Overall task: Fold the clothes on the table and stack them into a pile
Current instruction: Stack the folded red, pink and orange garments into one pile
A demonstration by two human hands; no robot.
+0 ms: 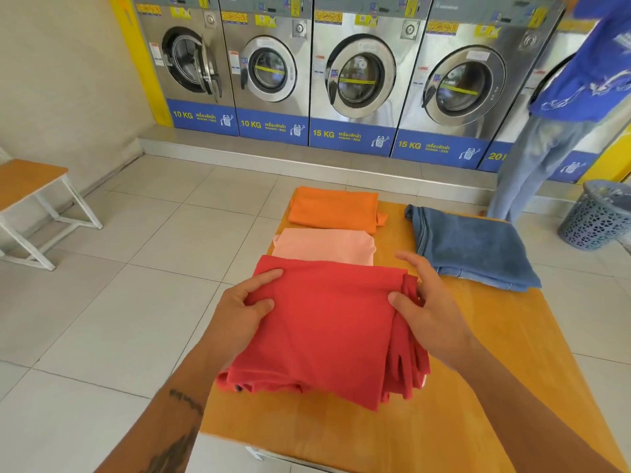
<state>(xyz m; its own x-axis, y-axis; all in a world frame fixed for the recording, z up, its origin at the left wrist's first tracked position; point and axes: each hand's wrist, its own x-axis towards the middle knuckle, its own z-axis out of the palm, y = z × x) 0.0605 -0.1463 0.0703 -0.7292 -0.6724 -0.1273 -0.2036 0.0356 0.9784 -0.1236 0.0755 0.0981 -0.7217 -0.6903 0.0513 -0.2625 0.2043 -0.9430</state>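
Observation:
A folded red garment [327, 332] lies at the near middle of the wooden table [505, 353]. My left hand [244, 310] grips its left edge, thumb on top and fingers over the far corner. My right hand [428, 303] pinches the bunched right edge with the thumb, fingers spread above it. Just beyond the red one lies a folded pink garment [324, 245], and further back a folded orange garment [336, 208]. Folded blue jeans [474, 247] rest on the table's far right.
A row of steel washing machines [358, 73] lines the back wall. A person in a blue shirt [587, 80] stands at the far right beside a grey laundry basket [597, 216]. A wooden bench [30, 186] stands at left on the tiled floor.

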